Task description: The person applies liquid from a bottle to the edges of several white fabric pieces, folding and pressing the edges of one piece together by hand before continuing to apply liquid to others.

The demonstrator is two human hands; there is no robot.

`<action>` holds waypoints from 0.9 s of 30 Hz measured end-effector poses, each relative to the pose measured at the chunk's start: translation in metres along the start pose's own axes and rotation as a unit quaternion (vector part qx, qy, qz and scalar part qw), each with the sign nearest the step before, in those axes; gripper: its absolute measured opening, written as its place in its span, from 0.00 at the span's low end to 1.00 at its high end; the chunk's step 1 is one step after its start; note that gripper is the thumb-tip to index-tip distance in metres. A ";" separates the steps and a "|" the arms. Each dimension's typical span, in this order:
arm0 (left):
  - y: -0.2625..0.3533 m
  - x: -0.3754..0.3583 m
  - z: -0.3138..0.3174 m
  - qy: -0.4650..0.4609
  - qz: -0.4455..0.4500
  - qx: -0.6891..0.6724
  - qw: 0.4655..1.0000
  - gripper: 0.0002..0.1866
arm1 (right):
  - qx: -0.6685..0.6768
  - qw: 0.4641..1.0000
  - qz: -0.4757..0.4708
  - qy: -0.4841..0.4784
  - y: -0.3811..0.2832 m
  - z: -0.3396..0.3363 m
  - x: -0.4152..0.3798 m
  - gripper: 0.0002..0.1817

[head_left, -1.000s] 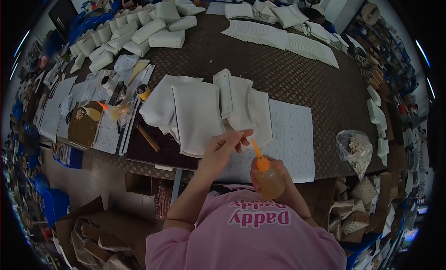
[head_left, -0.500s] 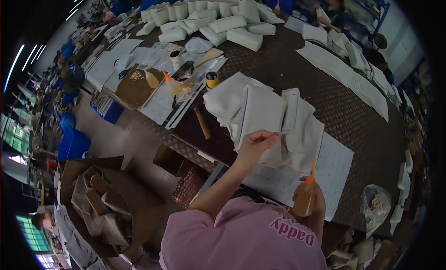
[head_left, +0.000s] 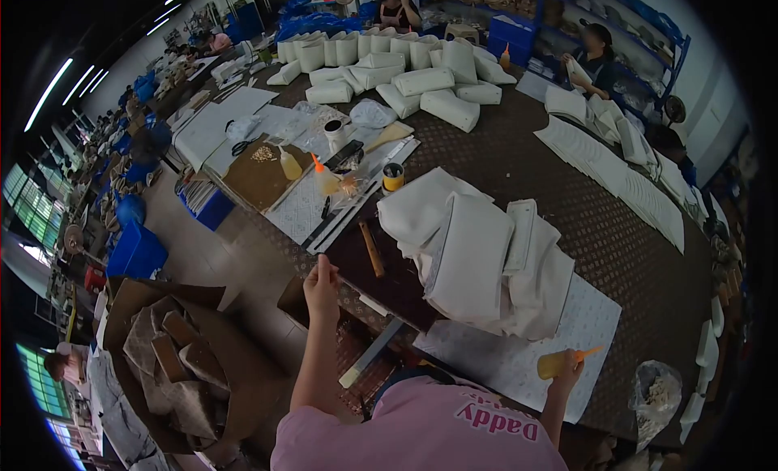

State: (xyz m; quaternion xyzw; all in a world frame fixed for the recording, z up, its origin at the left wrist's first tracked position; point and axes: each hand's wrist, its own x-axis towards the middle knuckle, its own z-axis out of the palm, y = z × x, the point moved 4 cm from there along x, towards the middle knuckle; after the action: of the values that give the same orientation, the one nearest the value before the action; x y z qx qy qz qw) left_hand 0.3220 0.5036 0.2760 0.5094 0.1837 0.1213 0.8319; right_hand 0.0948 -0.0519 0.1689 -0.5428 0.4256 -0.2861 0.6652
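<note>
My right hand grips a squeeze bottle of amber liquid, tipped on its side, its orange nozzle pointing right. It is over the pale patterned sheet at the table's front edge. My left hand is raised left of the dark board, thumb and fingers pressed together; whatever they may hold is too small to make out. Between and beyond my hands lies a pile of white fabric-like pieces, with a narrow stitched white piece on top. Neither hand touches the pile.
A wooden-handled hammer lies on the dark board, near a yellow-labelled tin and another orange-tipped bottle. White pouches fill the far table. An open carton stands at lower left. A co-worker sits at far right.
My left hand has left the white pile and moved left, past the board's edge. The bottle in my right hand has tipped from upright to sideways and moved slightly right. The view has shifted.
</note>
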 end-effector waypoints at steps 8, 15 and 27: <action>0.040 0.016 -0.084 0.113 0.158 0.116 0.974 0.13 | -0.056 0.997 -0.052 0.031 0.037 -0.034 0.052 0.37; 0.111 -0.027 -0.119 0.320 0.345 0.421 0.776 0.23 | -0.177 0.969 -0.164 0.059 0.044 -0.029 0.078 0.36; 0.081 -0.022 -0.087 0.239 0.264 0.081 0.931 0.20 | -0.275 0.951 -0.123 0.072 0.090 -0.079 0.049 0.35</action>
State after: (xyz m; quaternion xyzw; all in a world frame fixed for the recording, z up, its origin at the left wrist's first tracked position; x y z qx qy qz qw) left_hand 0.2630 0.6018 0.3163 0.5607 0.2457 0.4393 0.6574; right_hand 0.0413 -0.1086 0.0656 -0.7308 0.4645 -0.2760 0.4171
